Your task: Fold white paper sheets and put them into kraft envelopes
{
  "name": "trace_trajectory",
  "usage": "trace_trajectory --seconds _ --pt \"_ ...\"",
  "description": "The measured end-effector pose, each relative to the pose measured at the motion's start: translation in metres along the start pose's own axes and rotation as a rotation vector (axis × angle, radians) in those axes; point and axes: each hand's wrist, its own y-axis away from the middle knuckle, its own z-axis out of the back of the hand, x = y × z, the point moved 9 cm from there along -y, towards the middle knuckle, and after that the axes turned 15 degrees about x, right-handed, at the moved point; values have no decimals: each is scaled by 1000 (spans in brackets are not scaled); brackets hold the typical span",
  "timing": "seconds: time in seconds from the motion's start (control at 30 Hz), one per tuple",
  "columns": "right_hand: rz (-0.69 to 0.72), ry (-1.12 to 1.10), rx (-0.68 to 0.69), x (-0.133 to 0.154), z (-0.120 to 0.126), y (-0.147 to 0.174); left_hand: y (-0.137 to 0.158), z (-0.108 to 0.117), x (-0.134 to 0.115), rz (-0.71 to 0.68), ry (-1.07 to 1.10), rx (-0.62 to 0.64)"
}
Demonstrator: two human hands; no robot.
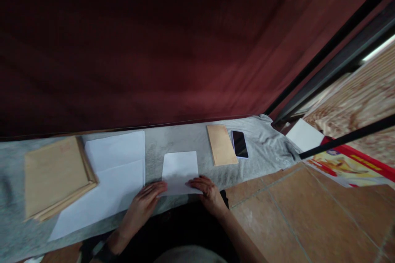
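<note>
A small white sheet of paper (180, 166) lies in front of me on the grey cloth, its near edge raised slightly toward my body. At its lower left corner, my left hand (149, 195) grips the edge with fingers close together. My right hand (207, 191) has the lower right edge between thumb and fingers. Left of the sheet are larger white papers (115, 172) with a crease across them. A stack of brown envelopes (57, 176) partly covers these papers. To the right lies a single brown envelope (222, 145).
A phone (240, 144) with a dark screen rests beside the single envelope. Grey cloth (265, 148) covers the narrow surface. Dark red fabric (173, 57) rises behind it. Black bars (348, 137), a red and yellow box (352, 163) and floor tiles (296, 213) are at the right.
</note>
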Motion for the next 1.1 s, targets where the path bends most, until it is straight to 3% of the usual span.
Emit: trace_trajectory --seconds 0.13,0.3,0.47,0.6,0.77,0.93,1.1 --pt "-25 -11 10 3 9 -6 5 2 4 95 76 -81" --pt "-162 -72 -165 -14 27 -10 -10 8 17 320 185 -126" --pt "-276 -44 -256 -29 27 -19 -25 17 15 430 193 -205" --pt "-324 -20 -291 -32 26 -26 -30 17 15 465 202 -218" --pt "-244 -6 -314 -27 28 -20 -19 10 22 435 272 -220" --pt "-182 37 -240 -23 26 -11 -11 4 20 359 238 -172" --pt "-291 151 -276 -28 23 -17 -17 8 24 465 250 -197"
